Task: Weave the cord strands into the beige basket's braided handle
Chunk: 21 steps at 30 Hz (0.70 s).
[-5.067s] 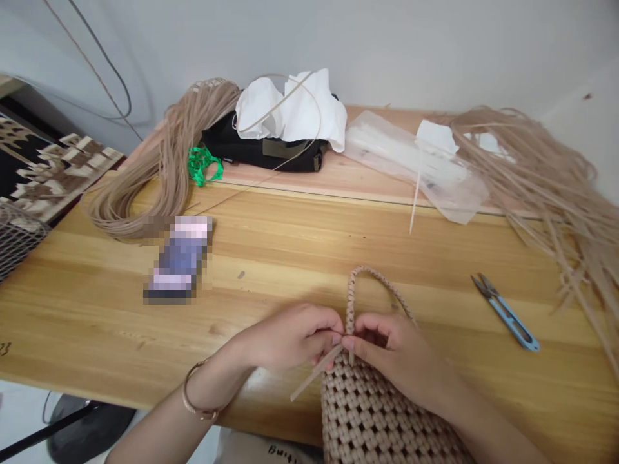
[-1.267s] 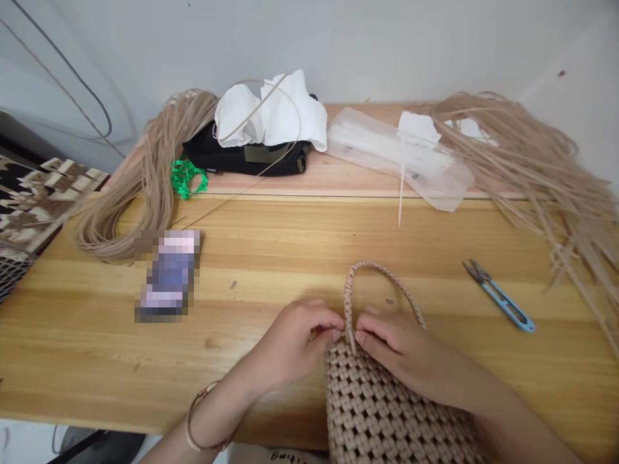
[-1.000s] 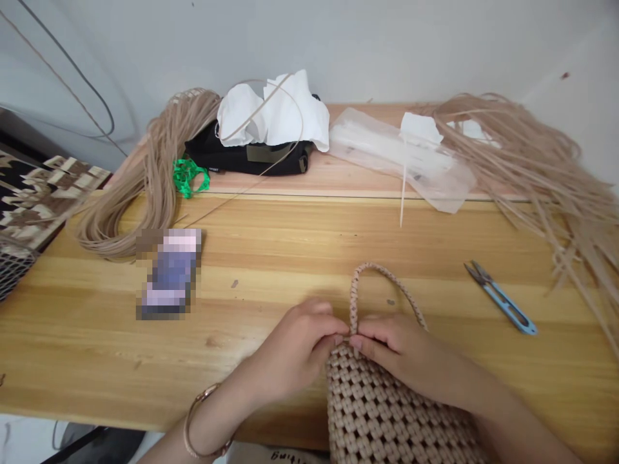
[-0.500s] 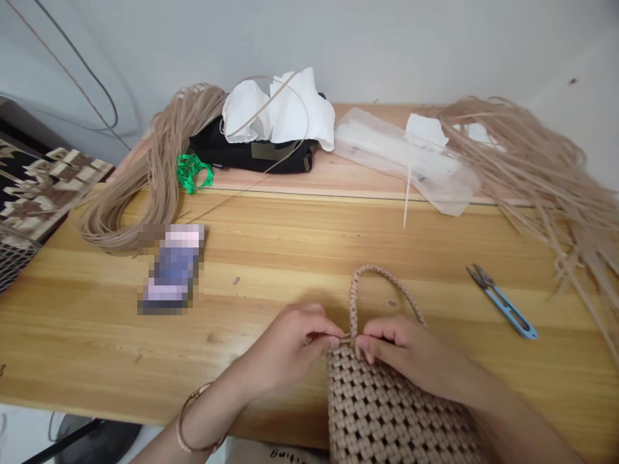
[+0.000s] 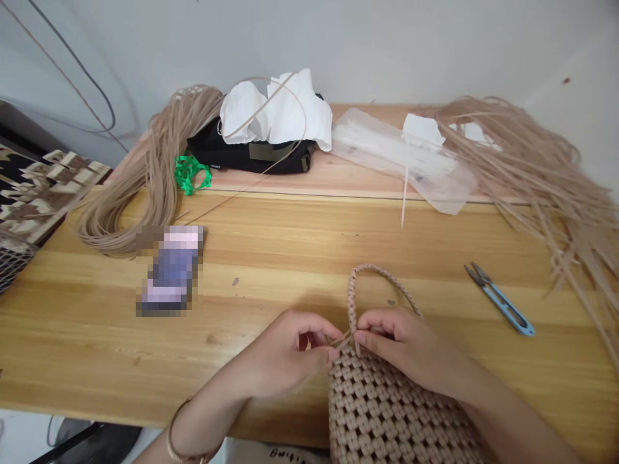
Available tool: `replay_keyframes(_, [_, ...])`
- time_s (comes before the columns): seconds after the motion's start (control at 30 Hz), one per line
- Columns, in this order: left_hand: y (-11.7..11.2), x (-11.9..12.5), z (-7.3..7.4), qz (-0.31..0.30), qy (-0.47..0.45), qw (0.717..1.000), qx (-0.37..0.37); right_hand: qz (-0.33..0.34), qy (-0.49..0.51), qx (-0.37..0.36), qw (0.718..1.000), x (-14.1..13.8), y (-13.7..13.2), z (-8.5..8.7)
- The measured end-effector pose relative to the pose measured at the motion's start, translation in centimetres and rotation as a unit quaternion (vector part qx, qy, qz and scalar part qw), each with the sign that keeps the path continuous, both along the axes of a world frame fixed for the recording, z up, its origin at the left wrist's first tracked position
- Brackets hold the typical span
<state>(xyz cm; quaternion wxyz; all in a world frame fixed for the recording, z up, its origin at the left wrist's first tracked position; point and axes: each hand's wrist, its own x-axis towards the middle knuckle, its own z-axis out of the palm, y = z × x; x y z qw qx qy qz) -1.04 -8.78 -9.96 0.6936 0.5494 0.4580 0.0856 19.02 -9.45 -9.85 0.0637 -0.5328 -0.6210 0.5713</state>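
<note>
A tan woven bag [image 5: 382, 399] stands at the table's front edge, its open-weave side towards me. From its rim rises a braided handle [image 5: 352, 290] in a loop. My left hand [image 5: 294, 351] is at the rim's left corner, thumb and fingertips closed round a thin tan strip [image 5: 344, 341] beside the handle's base. My right hand [image 5: 403, 341] pinches the handle's base from the right, the thumb against it. The curled right fingers hide part of the rim and the handle's far end.
Blue thread snips [image 5: 500, 299] lie to the right. A blurred phone [image 5: 171, 270] lies at the left. Bundles of tan strips [image 5: 159, 174], a black pouch [image 5: 242, 151] with white tissue [image 5: 300, 113], a green tangle [image 5: 191, 174] and a clear plastic bag [image 5: 367, 138] line the back.
My left thumb has moved down and apart from the forefinger, widening the gap inside the left hand. My right hand has risen slightly at the handle's base. The view has shifted a little.
</note>
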Motion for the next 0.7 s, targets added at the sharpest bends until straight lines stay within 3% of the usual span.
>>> replay_keyframes(0.1, [0.4, 0.3, 0.3, 0.003, -0.021, 0.997, -0.071, -0.003, -0.001, 0.005, 1.0, -0.1, 0.0, 0.1])
replay_keyframes(0.17, [0.5, 0.6, 0.3, -0.007, -0.015, 0.997, -0.076, -0.005, 0.001, 0.004, 1.0, -0.1, 0.0, 0.1])
replay_keyframes(0.3, [0.3, 1.2, 0.1, -0.071, 0.054, 0.995, 0.035, -0.006, -0.001, 0.003, 1.0, -0.2, -0.1, 0.0])
replay_keyframes(0.4, [0.3, 1.8, 0.4, -0.09, 0.118, 0.978, 0.144, -0.012, -0.008, 0.009, 1.0, -0.4, -0.2, 0.1])
replay_keyframes(0.47, [0.5, 2.2, 0.7, -0.095, 0.137, 0.972, 0.168, -0.014, -0.01, 0.015, 1.0, -0.5, -0.2, 0.2])
replay_keyframes(0.7, [0.8, 2.0, 0.3, -0.07, 0.029, 0.997, -0.009, -0.003, 0.003, 0.015, 1.0, -0.3, -0.3, 0.2])
